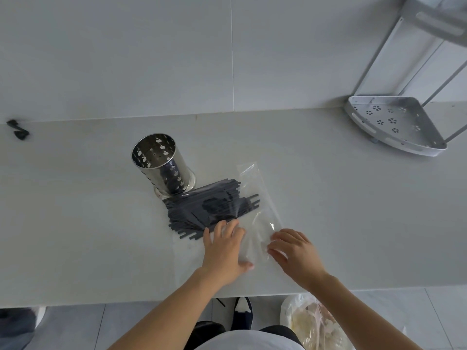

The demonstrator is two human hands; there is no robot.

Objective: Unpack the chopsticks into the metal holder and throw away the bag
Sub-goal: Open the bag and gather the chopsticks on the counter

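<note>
A shiny perforated metal holder (161, 162) stands upright on the white counter (328, 210). Right in front of it lie several black chopsticks (202, 210), fanned out flat, partly under a clear plastic bag (257, 198) that stretches toward me. My left hand (223, 251) lies flat on the near ends of the chopsticks and the bag, fingers spread. My right hand (294, 253) pinches the bag's near right part with curled fingertips.
A grey corner shelf rack (394, 125) stands at the back right of the counter. A small black clip (19, 130) lies at the far left. Below the counter's front edge, a bin with a plastic liner (310, 322) sits on the floor beside my shoe.
</note>
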